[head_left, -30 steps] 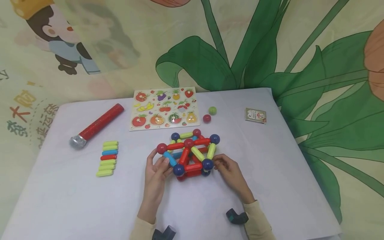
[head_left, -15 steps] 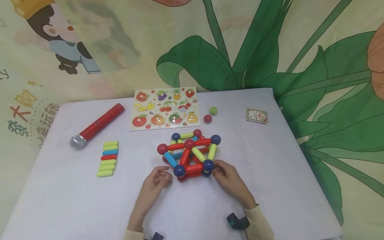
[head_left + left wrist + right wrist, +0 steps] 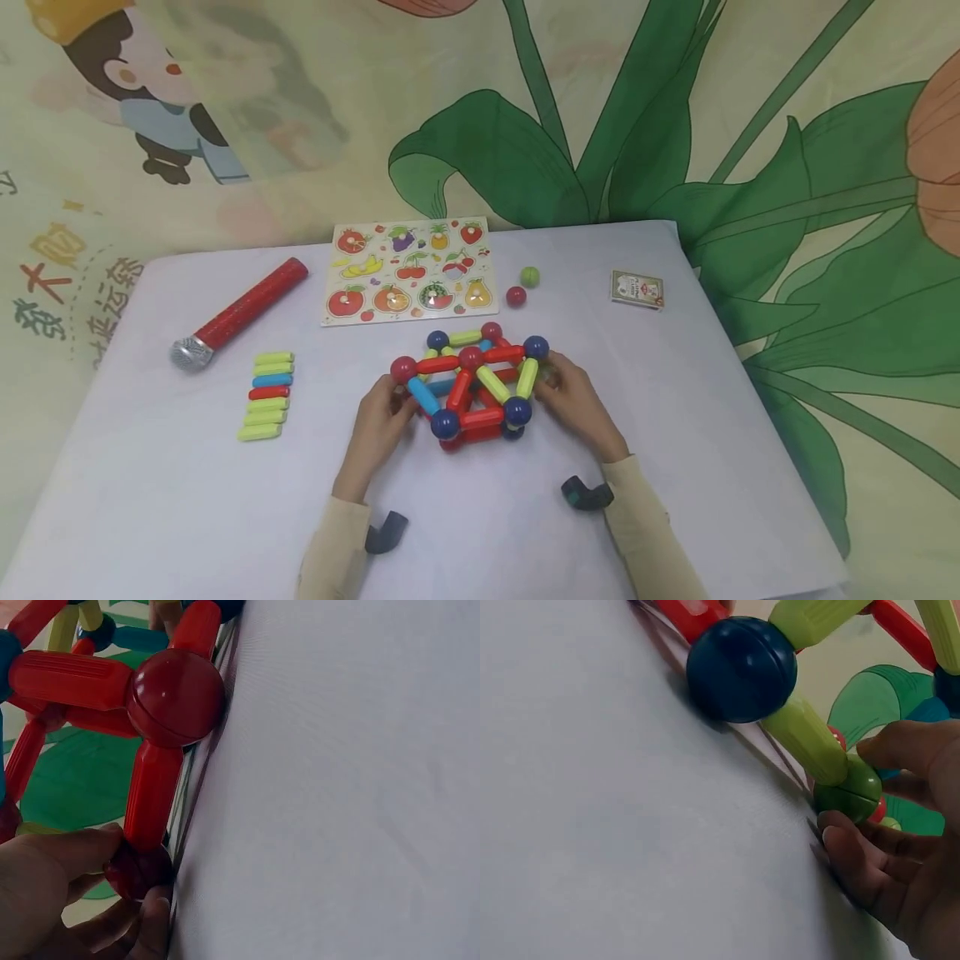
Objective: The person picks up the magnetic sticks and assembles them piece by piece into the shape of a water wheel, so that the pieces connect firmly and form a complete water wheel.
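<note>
A ball-and-rod construction toy frame (image 3: 459, 390) of red, blue and yellow-green rods with red and blue balls stands mid-table in the head view. My left hand (image 3: 375, 429) is at its left side. In the left wrist view, thumb and fingers pinch a dark red ball (image 3: 139, 871) at the lower end of a red rod (image 3: 152, 795). At the frame's right side is my right hand (image 3: 577, 407). The right wrist view has its thumb and fingers around a green ball (image 3: 849, 789), joined to a yellow-green rod (image 3: 804, 741). The head view mostly hides both gripped balls.
Several loose rods (image 3: 264, 407) lie in a column at left, below a red microphone-like toy (image 3: 243, 308). A fruit puzzle board (image 3: 408, 271) lies at the back. Beside it are a red ball (image 3: 516, 297) and a green ball (image 3: 529, 277). A card box (image 3: 637, 288) lies at right.
My left hand came off the frame's upper left, drew back, then moved forward to grip a low ball. The right hand shifted forward along the frame's right side. The frame stays nearly in place.
</note>
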The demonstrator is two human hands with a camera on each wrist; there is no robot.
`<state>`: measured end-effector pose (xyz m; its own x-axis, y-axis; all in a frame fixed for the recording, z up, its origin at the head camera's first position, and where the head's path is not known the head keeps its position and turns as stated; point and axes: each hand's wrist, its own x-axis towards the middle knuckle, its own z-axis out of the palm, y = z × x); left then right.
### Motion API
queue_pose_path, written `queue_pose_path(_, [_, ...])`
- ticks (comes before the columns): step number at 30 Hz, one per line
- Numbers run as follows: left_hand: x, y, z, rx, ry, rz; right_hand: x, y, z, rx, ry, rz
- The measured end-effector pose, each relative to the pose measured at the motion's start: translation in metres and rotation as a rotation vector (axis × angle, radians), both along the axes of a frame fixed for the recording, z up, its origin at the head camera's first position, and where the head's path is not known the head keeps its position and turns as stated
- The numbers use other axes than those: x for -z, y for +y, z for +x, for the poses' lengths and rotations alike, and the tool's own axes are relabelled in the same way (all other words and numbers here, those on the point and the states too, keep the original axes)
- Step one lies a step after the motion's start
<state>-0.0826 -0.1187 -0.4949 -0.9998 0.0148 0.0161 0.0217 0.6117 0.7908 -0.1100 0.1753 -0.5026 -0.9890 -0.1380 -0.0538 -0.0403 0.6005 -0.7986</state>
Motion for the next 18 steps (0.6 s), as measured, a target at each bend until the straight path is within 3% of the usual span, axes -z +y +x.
queue_pose_path(9, [0.002, -0.004, -0.014, 0.045, -0.037, -0.009, 0.002, -0.005, -0.021, -0.156, -0.158, -0.185])
queue_pose_path(15, [0.002, -0.004, -0.021, 0.056, -0.095, 0.004, 0.006, -0.007, -0.026, -0.117, -0.158, -0.192])
queue_pose_path(18, [0.001, -0.003, -0.020, 0.048, -0.092, 0.005, 0.007, -0.010, -0.024, -0.088, -0.137, -0.199])
